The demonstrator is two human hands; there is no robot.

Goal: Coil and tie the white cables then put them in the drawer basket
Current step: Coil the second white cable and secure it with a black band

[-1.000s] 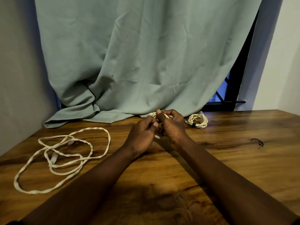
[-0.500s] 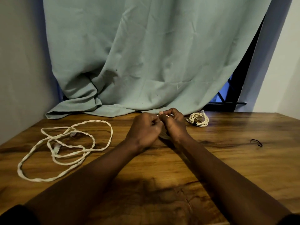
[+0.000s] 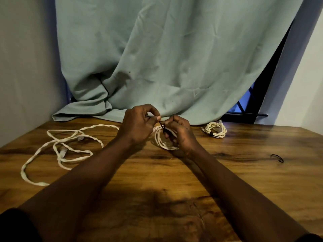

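Fingers (image 3: 153, 114) of the left hand (image 3: 138, 126) are curled in, thumb and forefinger pinching one end of a thin black tie (image 3: 161, 126) that runs taut down to the coil. Just beside it is the right hand (image 3: 182, 136), its fingers (image 3: 172, 123) curled round the coiled white cable (image 3: 157, 139), gripping the bundle at the top of its loops where the tie meets it. That coil sits between the two hands, low over the desk (image 3: 174, 180); whether its lower edge touches the wood I cannot tell. Off to the left a loose white cable (image 3: 97, 126), twisted and uncoiled, sprawls in wide loops across the desk. At the back right, near the window (image 3: 244, 107), lies a tied cable coil (image 3: 215, 131), bound with a dark band. Well apart from it, toward the right edge, a spare black tie (image 3: 277, 157) lies on the wood. Behind it all a pale green curtain (image 3: 174, 58) drapes down onto the back of the desk.
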